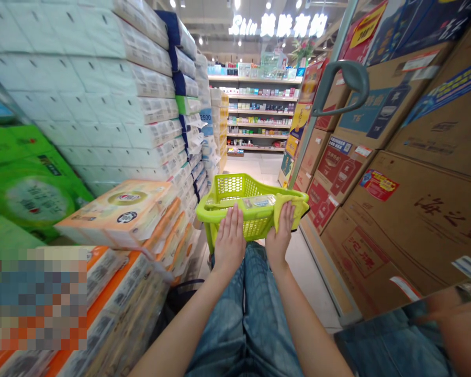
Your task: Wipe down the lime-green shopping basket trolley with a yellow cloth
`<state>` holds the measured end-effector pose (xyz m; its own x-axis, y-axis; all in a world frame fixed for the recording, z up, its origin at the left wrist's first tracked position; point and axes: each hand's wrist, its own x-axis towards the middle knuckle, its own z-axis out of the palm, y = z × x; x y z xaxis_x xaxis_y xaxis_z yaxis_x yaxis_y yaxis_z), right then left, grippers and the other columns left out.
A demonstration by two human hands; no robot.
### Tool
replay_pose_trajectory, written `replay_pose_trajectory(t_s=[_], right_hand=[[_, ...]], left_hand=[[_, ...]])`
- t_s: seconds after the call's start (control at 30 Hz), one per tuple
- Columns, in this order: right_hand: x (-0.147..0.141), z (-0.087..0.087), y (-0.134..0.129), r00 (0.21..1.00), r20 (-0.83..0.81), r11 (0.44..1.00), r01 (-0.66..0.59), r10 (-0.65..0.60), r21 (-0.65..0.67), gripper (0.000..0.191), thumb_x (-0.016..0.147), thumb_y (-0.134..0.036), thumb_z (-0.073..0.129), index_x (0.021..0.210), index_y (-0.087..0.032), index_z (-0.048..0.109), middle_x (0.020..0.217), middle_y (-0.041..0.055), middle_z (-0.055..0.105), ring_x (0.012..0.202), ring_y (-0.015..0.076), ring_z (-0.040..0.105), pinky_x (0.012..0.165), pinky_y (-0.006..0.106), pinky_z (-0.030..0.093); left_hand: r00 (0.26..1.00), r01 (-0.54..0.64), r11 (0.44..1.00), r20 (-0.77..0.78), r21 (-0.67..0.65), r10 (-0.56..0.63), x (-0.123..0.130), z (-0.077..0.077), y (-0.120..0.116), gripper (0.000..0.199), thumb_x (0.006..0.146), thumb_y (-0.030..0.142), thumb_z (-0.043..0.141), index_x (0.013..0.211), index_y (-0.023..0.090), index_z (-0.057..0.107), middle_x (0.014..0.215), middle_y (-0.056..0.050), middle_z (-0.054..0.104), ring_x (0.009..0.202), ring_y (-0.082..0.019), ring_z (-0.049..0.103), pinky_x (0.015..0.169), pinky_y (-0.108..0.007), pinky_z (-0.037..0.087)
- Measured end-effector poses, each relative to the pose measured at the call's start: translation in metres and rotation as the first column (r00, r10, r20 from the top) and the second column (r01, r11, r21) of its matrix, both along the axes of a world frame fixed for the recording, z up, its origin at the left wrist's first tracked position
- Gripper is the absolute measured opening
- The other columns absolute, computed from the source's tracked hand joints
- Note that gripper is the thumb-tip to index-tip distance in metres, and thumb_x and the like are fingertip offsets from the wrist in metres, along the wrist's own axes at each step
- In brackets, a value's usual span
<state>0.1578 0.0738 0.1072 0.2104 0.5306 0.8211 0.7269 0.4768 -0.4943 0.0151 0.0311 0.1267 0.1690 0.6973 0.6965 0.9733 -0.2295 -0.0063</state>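
Note:
A lime-green plastic mesh shopping basket [235,186] sits directly in front of me, above my denim-clad legs [251,314]. My left hand [230,238] lies over its near rim with the fingers straight and together. My right hand [280,230] is on the same rim, pressing on a yellow cloth [294,205] draped over the basket's right side. Inside the basket lies a flat package in clear wrap [259,201], partly hidden by the rim and cloth.
Tall stacks of wrapped tissue packs [141,94] line the left of the aisle, with orange-banded packs [113,220] close to my left arm. Printed cardboard cartons [377,225] rise on the right, under a grey plastic handle [347,78]. Shelves of goods [259,112] stand at the far end.

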Motion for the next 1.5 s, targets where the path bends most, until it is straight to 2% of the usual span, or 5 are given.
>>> replay_pose_trajectory(t_s=[0.5,0.8,1.07,1.3,1.5], right_hand=[[0.027,-0.001,0.015,0.999,-0.025,0.999,0.028,-0.028,0.018,0.085,0.077,-0.001,0.032,0.158,-0.019,0.014,0.164,0.0068,0.019,0.153,0.0235,0.011,0.121,0.058,0.02],[-0.014,-0.019,-0.011,0.897,0.417,0.987,-0.163,0.149,0.0,0.078,0.088,-0.001,0.03,0.158,-0.023,0.008,0.158,0.0089,0.035,0.151,0.0205,0.02,0.122,0.054,0.024],[0.012,0.0,0.001,0.998,-0.051,0.999,-0.031,0.03,-0.016,0.084,0.08,-0.001,0.03,0.158,-0.022,0.009,0.166,0.0041,0.013,0.153,0.0229,0.009,0.122,0.058,0.018],[-0.01,-0.011,-0.011,0.918,0.361,0.986,-0.166,0.164,-0.027,0.082,0.083,0.0,0.033,0.158,-0.024,0.009,0.162,0.0059,0.028,0.152,0.0213,0.018,0.122,0.055,0.022],[0.027,0.002,0.011,0.999,0.031,1.0,0.012,-0.012,0.0,0.089,0.076,0.001,0.031,0.158,-0.022,0.006,0.166,0.0033,0.011,0.153,0.0232,0.007,0.122,0.059,0.018]], left_hand=[[1.0,0.01,1.0,-0.002,-0.003,-0.01,0.008,0.002,0.0,0.076,0.089,0.014,0.043,0.156,0.005,0.009,0.162,-0.017,0.021,0.152,-0.026,0.012,0.121,-0.045,0.025],[0.999,-0.019,1.0,-0.035,0.002,0.019,0.005,-0.001,0.001,0.069,0.091,0.015,0.041,0.155,0.004,0.017,0.161,-0.016,0.022,0.152,-0.026,0.013,0.122,-0.043,0.024],[1.0,-0.001,1.0,0.007,0.019,0.001,0.01,0.001,0.001,0.072,0.089,0.014,0.043,0.155,0.004,0.015,0.161,-0.017,0.024,0.151,-0.028,0.017,0.121,-0.044,0.025],[1.0,0.013,1.0,-0.006,0.005,-0.013,0.004,0.001,0.0,0.071,0.091,0.016,0.041,0.156,0.006,0.014,0.162,-0.015,0.023,0.151,-0.025,0.016,0.121,-0.044,0.025],[1.0,0.02,1.0,0.02,0.009,-0.02,0.008,0.002,0.0,0.072,0.089,0.014,0.043,0.155,0.004,0.015,0.16,-0.017,0.025,0.151,-0.027,0.018,0.121,-0.044,0.025]])
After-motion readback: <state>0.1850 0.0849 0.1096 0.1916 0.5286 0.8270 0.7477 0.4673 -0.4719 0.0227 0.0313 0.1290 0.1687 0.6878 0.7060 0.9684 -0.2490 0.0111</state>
